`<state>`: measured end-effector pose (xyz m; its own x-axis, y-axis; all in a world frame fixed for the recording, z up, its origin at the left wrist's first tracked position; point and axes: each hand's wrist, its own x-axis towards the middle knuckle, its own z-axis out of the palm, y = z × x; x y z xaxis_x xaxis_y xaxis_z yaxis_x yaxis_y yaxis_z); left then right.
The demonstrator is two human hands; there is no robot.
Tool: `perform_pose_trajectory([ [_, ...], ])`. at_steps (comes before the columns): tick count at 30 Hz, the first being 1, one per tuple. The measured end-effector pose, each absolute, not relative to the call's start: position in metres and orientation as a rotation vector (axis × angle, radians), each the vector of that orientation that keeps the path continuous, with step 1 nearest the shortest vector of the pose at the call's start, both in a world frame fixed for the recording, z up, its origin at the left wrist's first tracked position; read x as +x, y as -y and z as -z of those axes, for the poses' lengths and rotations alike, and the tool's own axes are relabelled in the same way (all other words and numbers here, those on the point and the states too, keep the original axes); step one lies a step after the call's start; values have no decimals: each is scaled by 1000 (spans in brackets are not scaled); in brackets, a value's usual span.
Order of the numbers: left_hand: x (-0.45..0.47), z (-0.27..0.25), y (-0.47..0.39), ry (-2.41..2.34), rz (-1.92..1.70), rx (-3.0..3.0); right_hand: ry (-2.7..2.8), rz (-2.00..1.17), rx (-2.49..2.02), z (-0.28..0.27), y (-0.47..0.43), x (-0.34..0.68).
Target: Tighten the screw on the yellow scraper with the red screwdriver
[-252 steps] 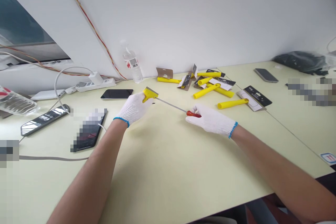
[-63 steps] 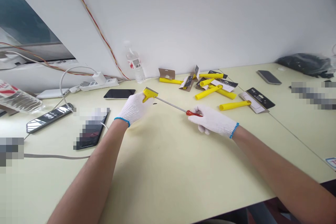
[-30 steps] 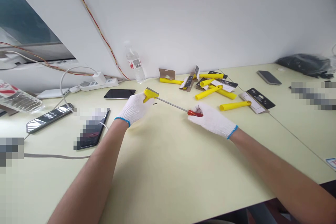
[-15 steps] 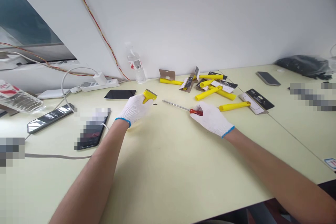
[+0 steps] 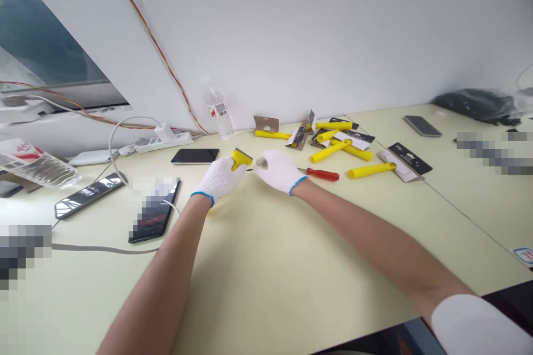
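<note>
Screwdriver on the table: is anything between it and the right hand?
Nothing visible. The screwdriver lies on bare table just behind the right hand, which hovers near the yellow scraper held by the left hand.

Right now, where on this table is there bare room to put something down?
The table is bare along the near edge, between the forearms and right of the right hand. Crowded: yellow handles by the wall, phones and cables left.

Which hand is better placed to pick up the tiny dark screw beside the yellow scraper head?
Right. The right hand is empty with fingers by the screw; the left hand grips the scraper head.
</note>
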<state>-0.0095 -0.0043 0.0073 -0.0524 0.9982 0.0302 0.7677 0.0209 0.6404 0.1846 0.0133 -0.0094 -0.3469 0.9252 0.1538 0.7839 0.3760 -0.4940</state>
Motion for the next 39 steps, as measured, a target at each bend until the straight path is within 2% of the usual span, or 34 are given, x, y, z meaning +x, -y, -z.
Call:
perform_pose_trajectory([
  [8,-19,-2,1,-1908,-553,1909,2120,-578,-1480,27,-32,148],
  [19,-16,5,-3,-1898,-537,1863,2137,-598,-1566,21,-34,149],
  [28,-29,1,-1,-1800,-710,1538,2253,-456,-1661,19,-47,148],
  [34,-38,4,0,-1477,-828,1262,2267,-514,-1633,15,-52,138],
  [39,-33,5,-1,-1400,-832,1247,2123,-578,-1599,9,-57,144],
])
